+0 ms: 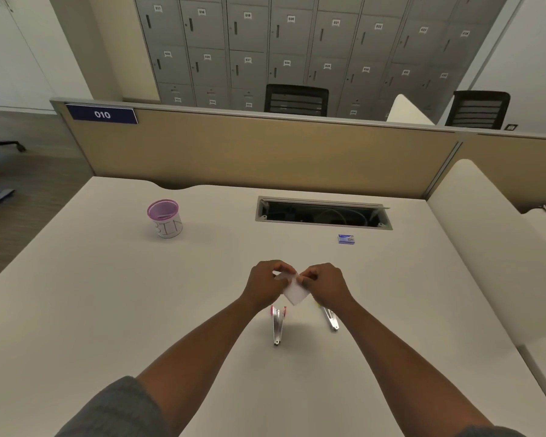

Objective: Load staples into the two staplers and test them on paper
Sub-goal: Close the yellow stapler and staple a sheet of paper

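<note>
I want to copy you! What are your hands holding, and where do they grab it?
Both hands hold a small white paper. The left hand and right hand pinch its top edge.

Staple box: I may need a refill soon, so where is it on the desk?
In the head view the staple box lies on the desk's far right, just in front of the cable hatch's right end, beyond the right hand.

We see a small white paper (pixel 292 293) held above the desk (pixel 108 294), tilted, 1 corner pointing down. Of the 2 staplers, the red stapler (pixel 278 323) lies opened at its 6 o'clock, the yellow stapler (pixel 330 316) opened at 4 o'clock. A blue staple box (pixel 346 239) lies at 1 o'clock.
</note>
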The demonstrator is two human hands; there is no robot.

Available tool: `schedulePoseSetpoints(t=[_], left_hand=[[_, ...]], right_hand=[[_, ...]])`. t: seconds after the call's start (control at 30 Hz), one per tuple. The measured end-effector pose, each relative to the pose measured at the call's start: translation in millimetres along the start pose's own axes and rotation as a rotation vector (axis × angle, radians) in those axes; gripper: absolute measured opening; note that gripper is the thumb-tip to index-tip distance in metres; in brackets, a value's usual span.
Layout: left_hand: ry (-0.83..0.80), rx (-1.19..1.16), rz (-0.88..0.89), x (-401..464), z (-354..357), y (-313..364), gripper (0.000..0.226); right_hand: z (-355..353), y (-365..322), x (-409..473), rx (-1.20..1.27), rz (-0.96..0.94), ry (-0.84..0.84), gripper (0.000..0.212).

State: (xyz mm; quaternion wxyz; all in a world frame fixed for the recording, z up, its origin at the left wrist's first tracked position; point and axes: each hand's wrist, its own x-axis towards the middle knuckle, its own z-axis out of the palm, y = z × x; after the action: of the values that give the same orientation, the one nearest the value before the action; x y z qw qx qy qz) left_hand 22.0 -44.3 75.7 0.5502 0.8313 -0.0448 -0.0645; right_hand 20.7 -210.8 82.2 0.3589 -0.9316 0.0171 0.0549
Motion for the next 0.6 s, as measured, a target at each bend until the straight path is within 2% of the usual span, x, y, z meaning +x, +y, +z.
schedulePoseSetpoints(t=[0.07, 0.2, 0.37, 0.47, 0.6], left_hand=[[0.015, -0.095, -0.079, -1.2, 1.0, -2.1, 0.014], [0.015, -0.305, -0.263, -3.4, 2.6, -10.3, 0.015], [0.071, -0.222, -0.269, 3.0, 1.1, -14.9, 0.015], [0.062, -0.171, -0.27, 9.0, 0.2, -18.1, 0.016], [0.054, -0.094, -0.282, 14.0, 1.4, -21.6, 0.017]], right_hand=[[1.2, 0.7, 1.1, 0.045, 0.038, 0.043, 0.015], [3.6, 3.8, 0.8, 0.182, 0.117, 0.05, 0.015], [0.2, 17.9, 2.6, 0.287, 0.223, 0.045, 0.015], [-4.3, 38.2, 5.3, 0.22, 0.292, 0.055, 0.02], [1.9, 69.1, 8.4, -0.045, 0.374, 0.002, 0.013]])
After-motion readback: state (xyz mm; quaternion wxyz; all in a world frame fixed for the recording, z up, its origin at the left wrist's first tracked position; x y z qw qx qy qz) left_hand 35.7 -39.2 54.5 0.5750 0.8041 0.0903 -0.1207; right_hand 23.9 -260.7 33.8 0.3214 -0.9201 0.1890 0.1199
